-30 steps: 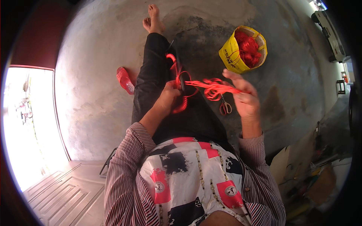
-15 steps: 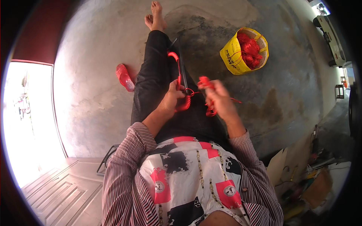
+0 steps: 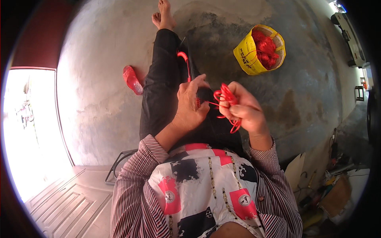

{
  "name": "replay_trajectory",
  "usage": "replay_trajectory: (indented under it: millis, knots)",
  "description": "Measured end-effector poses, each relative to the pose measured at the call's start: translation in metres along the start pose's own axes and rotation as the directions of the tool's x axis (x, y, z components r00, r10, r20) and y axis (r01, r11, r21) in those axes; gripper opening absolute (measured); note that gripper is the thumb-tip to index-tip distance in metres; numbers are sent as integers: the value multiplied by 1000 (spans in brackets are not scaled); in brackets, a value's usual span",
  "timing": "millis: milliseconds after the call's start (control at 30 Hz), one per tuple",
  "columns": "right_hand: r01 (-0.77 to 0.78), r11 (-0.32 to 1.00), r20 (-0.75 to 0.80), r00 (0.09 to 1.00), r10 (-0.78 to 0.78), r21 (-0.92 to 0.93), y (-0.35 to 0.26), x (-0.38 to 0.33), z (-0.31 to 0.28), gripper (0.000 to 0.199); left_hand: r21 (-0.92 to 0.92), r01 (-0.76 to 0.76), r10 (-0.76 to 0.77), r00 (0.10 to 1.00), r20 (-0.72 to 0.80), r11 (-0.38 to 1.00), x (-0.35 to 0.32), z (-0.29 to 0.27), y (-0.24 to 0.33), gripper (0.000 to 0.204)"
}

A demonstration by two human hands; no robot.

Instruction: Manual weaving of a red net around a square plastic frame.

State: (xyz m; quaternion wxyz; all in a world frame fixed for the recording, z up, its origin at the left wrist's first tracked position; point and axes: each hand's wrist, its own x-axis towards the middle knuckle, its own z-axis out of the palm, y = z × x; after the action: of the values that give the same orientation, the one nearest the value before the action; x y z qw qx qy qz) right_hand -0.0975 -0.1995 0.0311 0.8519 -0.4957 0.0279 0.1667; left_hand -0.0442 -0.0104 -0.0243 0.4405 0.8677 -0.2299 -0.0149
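I sit on a concrete floor with my legs in black trousers stretched out ahead. My right hand (image 3: 243, 110) grips a bundle of red cord loops (image 3: 224, 98) above my lap. My left hand (image 3: 191, 102) pinches the same red cord close beside it, over a dark frame (image 3: 189, 63) that lies along my leg with a red strand on it. The two hands almost touch.
A yellow bag (image 3: 250, 53) filled with red cord stands on the floor ahead to the right. A red sandal (image 3: 132, 79) lies left of my leg. An open doorway glows at the left, and cardboard and clutter (image 3: 333, 194) sit at the lower right.
My right hand, held out to the right with the cord stretched a second ago, has come in next to my left hand, gathering the red cord into loops.
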Motion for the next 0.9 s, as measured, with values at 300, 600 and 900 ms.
replay_trajectory:
  millis: [300, 600, 900]
  knots:
    - [183, 165, 158, 976, -152, -969, 67, 52, -47, 21, -398, 710, -633, 701, 327, 581, -1, 5, -61, 17]
    - [278, 628, 22, 923, -384, -727, 53, 46, -6, 26, -359, 474, -496, 868, 35, 804, 11, -28, -17, 21]
    - [560, 813, -221, 823, -524, 160, -38, -22, -63, 24, -656, 719, -572, 645, 507, 230, 16, -12, -23, 19]
